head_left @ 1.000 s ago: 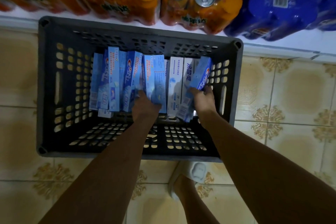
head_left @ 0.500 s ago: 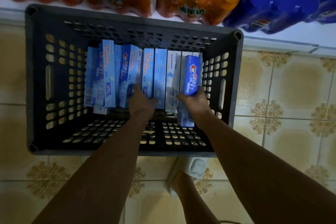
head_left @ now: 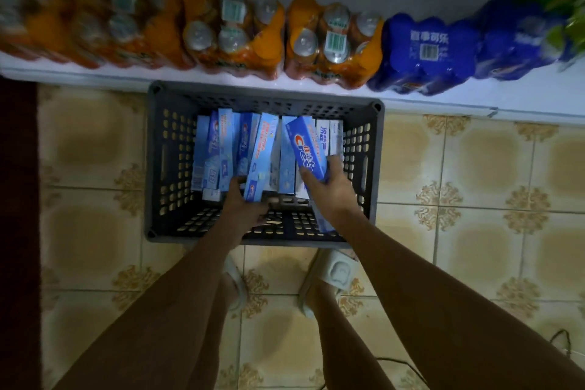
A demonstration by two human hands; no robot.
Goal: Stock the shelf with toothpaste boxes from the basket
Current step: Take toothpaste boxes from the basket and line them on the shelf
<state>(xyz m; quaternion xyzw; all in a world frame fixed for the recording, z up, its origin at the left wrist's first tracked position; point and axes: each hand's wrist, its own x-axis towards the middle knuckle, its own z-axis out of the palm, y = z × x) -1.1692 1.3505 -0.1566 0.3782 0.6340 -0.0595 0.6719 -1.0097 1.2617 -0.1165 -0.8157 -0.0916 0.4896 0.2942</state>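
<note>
Both hands have lifted since a moment ago, and the camera has pulled back, so more of the floor and the shelf shows. The right hand [head_left: 329,190] now holds a blue toothpaste box [head_left: 306,147] higher, tilted with its top end leaning left, above the white boxes [head_left: 329,136] at the right end of the row. Its thumb and fingers are curled tight round the lower end of that box. A second box seems to poke out under the right wrist, but it is too hidden to be sure.

The left hand [head_left: 245,204] has pulled a light blue box [head_left: 261,158] up out of the row. It pinches the near end of that box, which leans to the right over the others.

The rest of the toothpaste boxes [head_left: 218,149] stand in a row along the far side of the grey basket [head_left: 158,161]. The near part of the basket floor shows its holes.

The basket sits on the tiled floor [head_left: 474,184], with its far edge right against the low white shelf [head_left: 522,98]. On that shelf stand orange drink packs [head_left: 234,32] and blue drink packs [head_left: 424,51] in a line. Two feet in pale slippers [head_left: 337,272] stand on the tiles just beside the near edge of the basket.
</note>
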